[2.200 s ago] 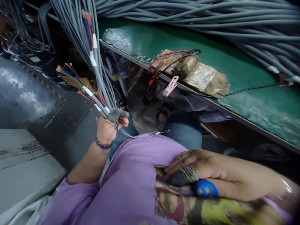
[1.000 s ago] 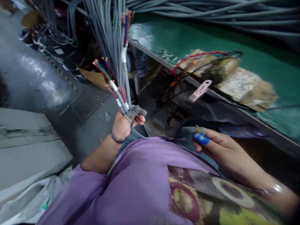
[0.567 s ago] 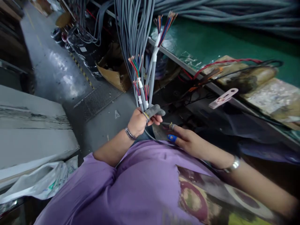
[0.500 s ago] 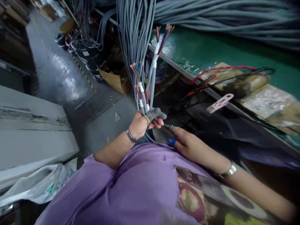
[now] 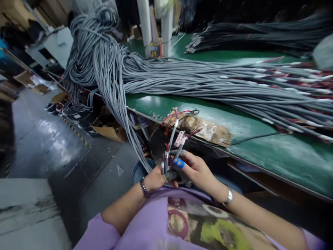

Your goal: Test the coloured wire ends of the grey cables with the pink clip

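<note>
My left hand (image 5: 155,180), low in the middle by my waist, is closed around several grey cables (image 5: 167,163) whose stripped ends point up with coloured wires showing. A dark fingertip cover sits on its thumb. Just to the right, my right hand (image 5: 199,172) pinches a grey cable (image 5: 180,149) between a blue-covered thumb and a grey-covered finger. This cable has a white sleeve and dark red wires fanning from its tip. Another white-sleeved cable end (image 5: 172,136) stands up between the hands. The lower cable parts are hidden behind my fingers.
A long bundle of grey cables (image 5: 182,78) lies across the green bench (image 5: 257,146) and hangs over its left edge. Cardboard with a clear film (image 5: 208,130) lies at the front edge, a pink clip (image 5: 179,138) nearby. Black cables (image 5: 247,36) lie behind.
The view has swung up and right, showing more bench. My right hand has come up from beside the bundle to pinch a cable end. My left hand still grips the cables.
</note>
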### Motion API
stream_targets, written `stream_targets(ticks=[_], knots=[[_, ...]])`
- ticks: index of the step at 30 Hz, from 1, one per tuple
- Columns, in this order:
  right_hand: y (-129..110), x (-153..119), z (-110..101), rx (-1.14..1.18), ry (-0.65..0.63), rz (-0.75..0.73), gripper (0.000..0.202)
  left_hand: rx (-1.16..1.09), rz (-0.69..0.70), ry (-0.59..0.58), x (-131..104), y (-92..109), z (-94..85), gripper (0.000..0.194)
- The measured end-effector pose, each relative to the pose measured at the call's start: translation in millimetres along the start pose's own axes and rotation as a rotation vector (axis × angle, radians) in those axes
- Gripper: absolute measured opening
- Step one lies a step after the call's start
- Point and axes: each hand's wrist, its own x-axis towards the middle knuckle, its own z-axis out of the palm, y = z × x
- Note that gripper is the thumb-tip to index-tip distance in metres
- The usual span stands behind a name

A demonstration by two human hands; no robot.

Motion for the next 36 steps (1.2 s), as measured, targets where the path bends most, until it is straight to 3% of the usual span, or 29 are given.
stream_targets(ticks=[3,5,10,13,16,19,23,28,31,34,36], knots=[[1.4,1.0,-1.4,0.006,0.015,0.009,0.030,0.003,0.043,-0.048,0.0,-3.4,-1.2,0.056],[1.5,2.0,-2.8,0.013,0.013,-0.013,0.032,0.014,0.073,0.009,-1.1,-6.1,-4.2,0.056],[2.0,2.6,-7.3,-0.046,-0.116,-0.136,0.037,-0.131,0.193,0.404,-3.5,-2.4,-14.9,0.056],[13.1,2.8,-4.3,-0.157,-0.291,-0.171,0.039,-0.276,0.236,0.492,-2.6,11.6,-18.9,0.050],[31.5,3.6,3.0,-0.167,-0.421,-0.137,0.040,-0.256,0.291,0.446,1.1,26.7,-17.0,0.045],[44.5,4.5,6.7,-0.133,-0.498,-0.106,0.042,-0.111,0.235,0.320,6.3,34.5,-12.0,0.045],[46.2,3.8,2.9,-0.082,-0.571,-0.116,0.044,-0.031,0.160,0.142,10.8,36.1,-9.6,0.047],[44.5,0.0,-1.0,-0.007,-0.650,0.011,0.044,-0.055,0.144,0.101,10.4,38.7,-8.9,0.045],[40.9,-1.6,-4.5,0.099,-0.531,0.163,0.041,-0.088,0.162,0.198,9.6,37.3,-6.6,0.042],[30.4,-1.8,-10.2,0.180,-0.203,0.193,0.040,-0.093,0.187,0.325,9.5,30.9,-4.5,0.037],[22.2,-1.8,-12.4,0.211,-0.067,0.191,0.039,-0.054,0.195,0.376,9.7,25.7,-2.7,0.036]])
